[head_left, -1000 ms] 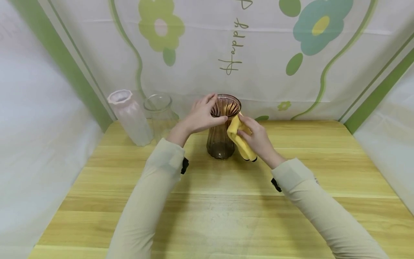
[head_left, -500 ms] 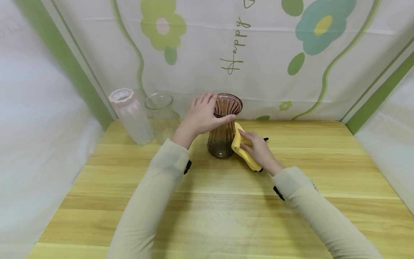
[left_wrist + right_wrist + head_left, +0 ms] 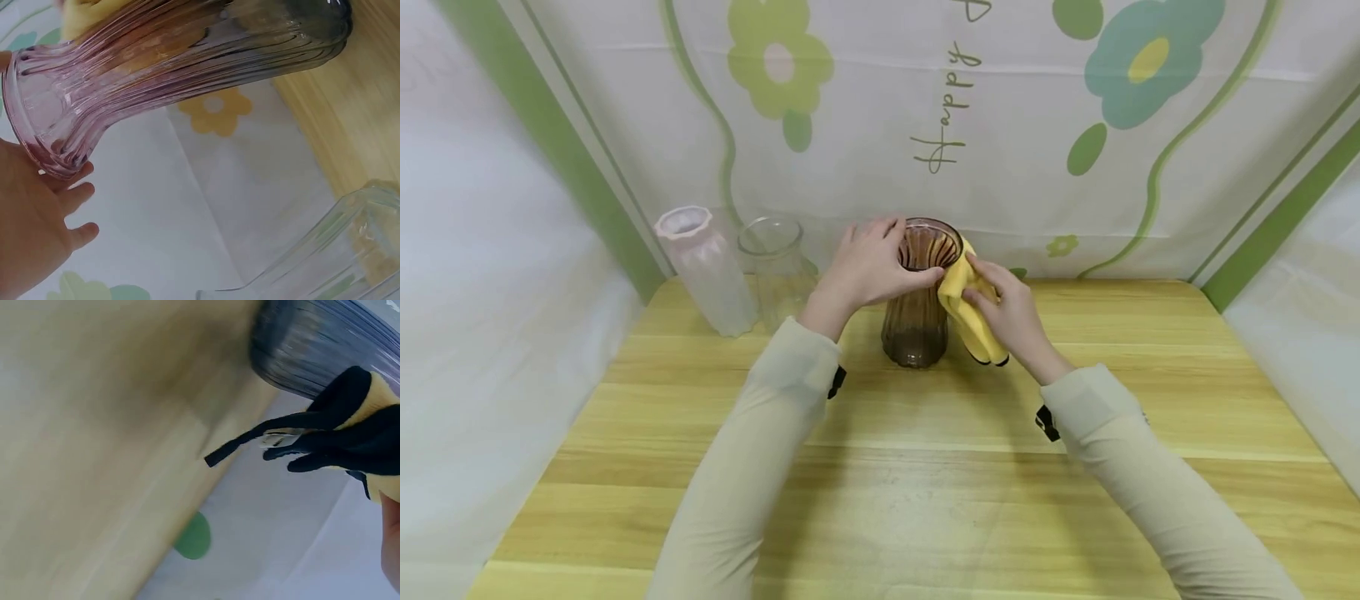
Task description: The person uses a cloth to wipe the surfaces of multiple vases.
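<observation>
A ribbed glass vase (image 3: 914, 329), purplish at its flared rim and smoky brown below, stands upright on the table. My left hand (image 3: 871, 271) grips its rim from the left, thumb across the near side and fingers at the far side. In the left wrist view, fingertips show just behind the rim of that vase (image 3: 169, 62). My right hand (image 3: 1011, 310) pinches a folded yellow cloth (image 3: 972, 317) against the vase's right side, just below the rim. Dark edging and a loose strap of the cloth (image 3: 350, 434) hang in the right wrist view.
A frosted pinkish-white vase (image 3: 711, 279) and a clear glass vase (image 3: 775, 279) stand at the back left of the wooden table (image 3: 895, 517). Behind them hangs a white curtain (image 3: 880, 108) with printed flowers and lettering.
My right hand slid the cloth down the vase's right side, then back up to just below the rim. My left hand has kept its hold on the rim.
</observation>
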